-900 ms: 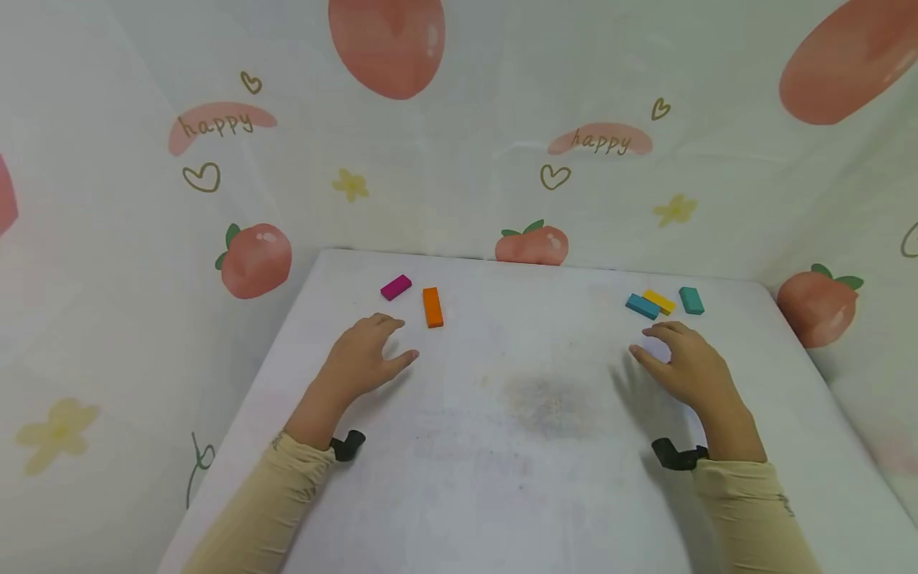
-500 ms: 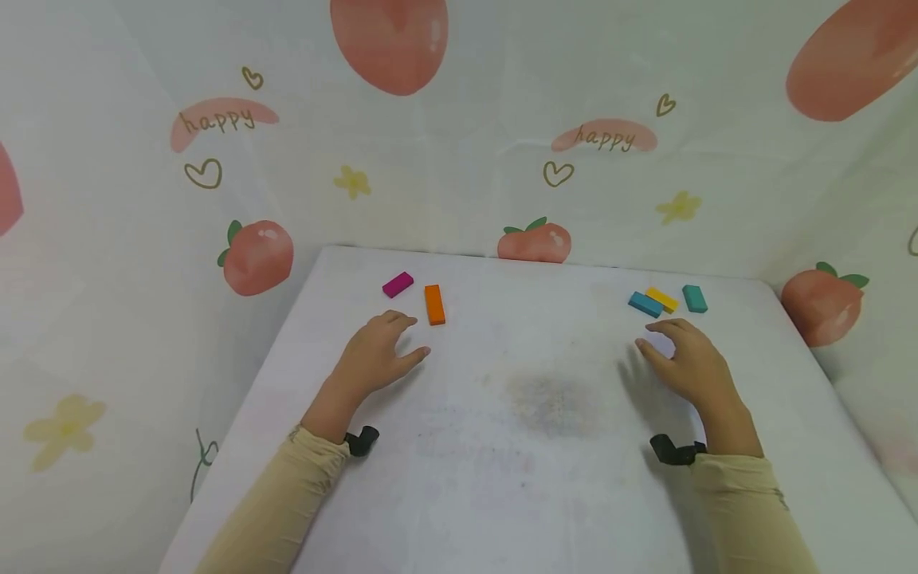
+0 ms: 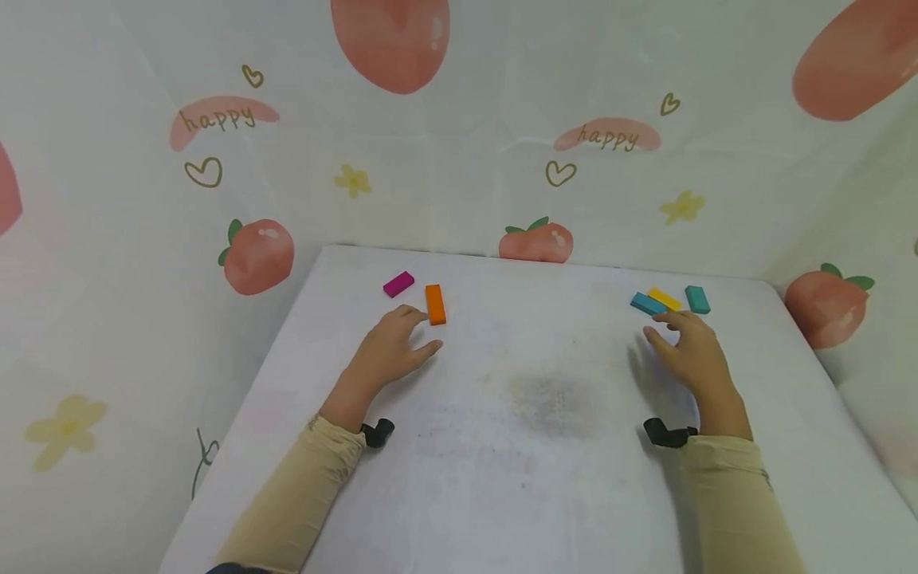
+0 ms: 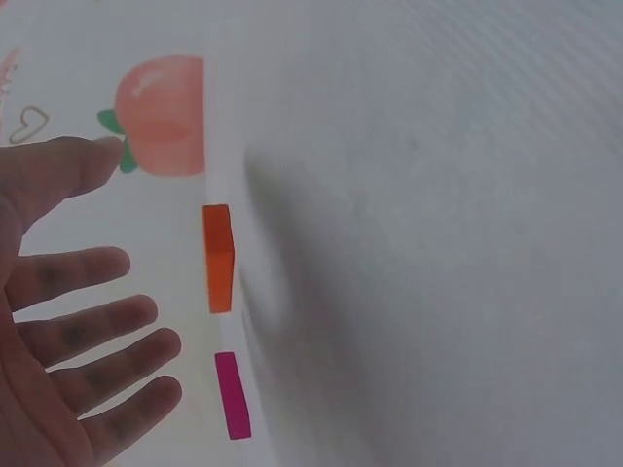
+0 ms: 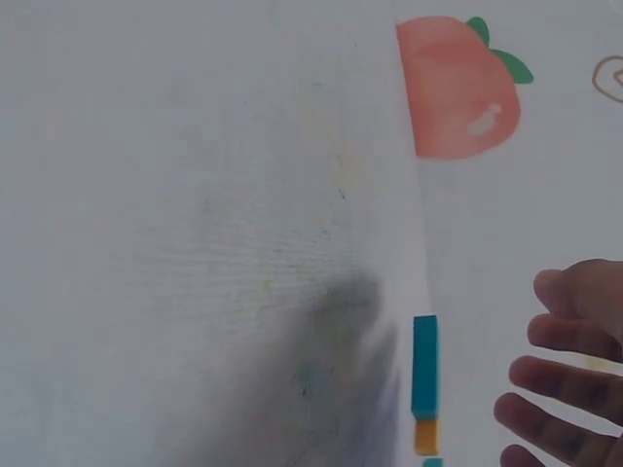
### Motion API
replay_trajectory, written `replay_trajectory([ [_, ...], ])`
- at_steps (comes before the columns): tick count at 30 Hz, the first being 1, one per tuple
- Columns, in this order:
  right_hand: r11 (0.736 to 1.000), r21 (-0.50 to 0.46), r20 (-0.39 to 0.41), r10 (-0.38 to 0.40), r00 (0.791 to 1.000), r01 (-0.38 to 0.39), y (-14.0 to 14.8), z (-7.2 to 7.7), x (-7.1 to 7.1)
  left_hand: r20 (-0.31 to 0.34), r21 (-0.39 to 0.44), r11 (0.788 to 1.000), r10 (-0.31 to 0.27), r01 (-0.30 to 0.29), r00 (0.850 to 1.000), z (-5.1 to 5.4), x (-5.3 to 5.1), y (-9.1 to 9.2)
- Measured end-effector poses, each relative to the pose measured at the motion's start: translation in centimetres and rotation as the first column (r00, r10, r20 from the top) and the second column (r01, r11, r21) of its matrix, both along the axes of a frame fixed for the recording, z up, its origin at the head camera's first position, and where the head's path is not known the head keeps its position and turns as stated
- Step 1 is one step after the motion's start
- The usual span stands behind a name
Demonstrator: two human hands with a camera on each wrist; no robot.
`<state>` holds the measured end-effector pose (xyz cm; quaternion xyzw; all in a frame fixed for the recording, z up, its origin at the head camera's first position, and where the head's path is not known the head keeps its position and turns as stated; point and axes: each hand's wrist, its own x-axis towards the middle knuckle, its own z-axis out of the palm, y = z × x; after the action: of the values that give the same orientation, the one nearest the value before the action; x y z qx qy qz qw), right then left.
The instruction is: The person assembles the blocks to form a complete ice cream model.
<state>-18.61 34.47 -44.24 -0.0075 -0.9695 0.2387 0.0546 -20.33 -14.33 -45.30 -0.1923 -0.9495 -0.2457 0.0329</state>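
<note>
My left hand (image 3: 387, 347) hovers over the table's left half, fingers spread and holding nothing. Just beyond its fingertips lies an orange block (image 3: 436, 305), and a magenta block (image 3: 398, 285) is farther back to the left. Both the orange block (image 4: 219, 259) and the magenta block (image 4: 233, 396) show in the left wrist view. On the other side my right hand (image 3: 690, 351) is above the table, with nothing in its grasp. Its fingertips overlap the near edge of a blue block (image 3: 649, 304) in the head view; contact cannot be told. A yellow block (image 3: 665, 299) touches the blue one.
A teal block (image 3: 698, 300) lies to the right of the yellow one. The white table (image 3: 502, 494) has a greyish smudge near its middle. Behind it hangs a pale curtain (image 3: 459, 175) printed with peaches, and the curtain also lines both sides.
My left hand has moved right and forward, closer to the orange block. The right hand has shifted slightly forward and right, toward the blue block. The blocks lie as before.
</note>
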Motion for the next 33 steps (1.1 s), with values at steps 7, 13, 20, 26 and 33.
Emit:
replay_trajectory([
  [7,0.999,-0.039,-0.003,-0.027,1.0,0.027,0.3,-0.2,-0.8,0.028,0.031,0.999,0.015,-0.016,0.999,0.3,-0.6,0.9],
  [13,0.996,-0.073,0.0,-0.058,0.998,0.058,0.4,-0.2,-1.8,0.055,0.036,0.999,0.037,-0.039,0.998,0.0,-1.2,1.4],
  [20,0.993,-0.117,-0.053,-0.038,0.998,0.032,0.6,-0.9,-3.0,0.062,0.05,0.997,0.052,-0.055,0.997,-0.5,-1.8,1.6],
  [26,0.991,-0.132,-0.062,-0.032,0.998,0.023,0.7,-1.7,-3.9,0.074,0.068,0.996,0.055,-0.06,0.996,-0.9,-2.4,2.0],
  [33,0.99,-0.14,-0.027,-0.018,0.999,0.014,0.9,-2.0,-4.9,0.07,0.076,0.996,0.03,-0.035,0.997,-0.8,-3.0,2.4],
])
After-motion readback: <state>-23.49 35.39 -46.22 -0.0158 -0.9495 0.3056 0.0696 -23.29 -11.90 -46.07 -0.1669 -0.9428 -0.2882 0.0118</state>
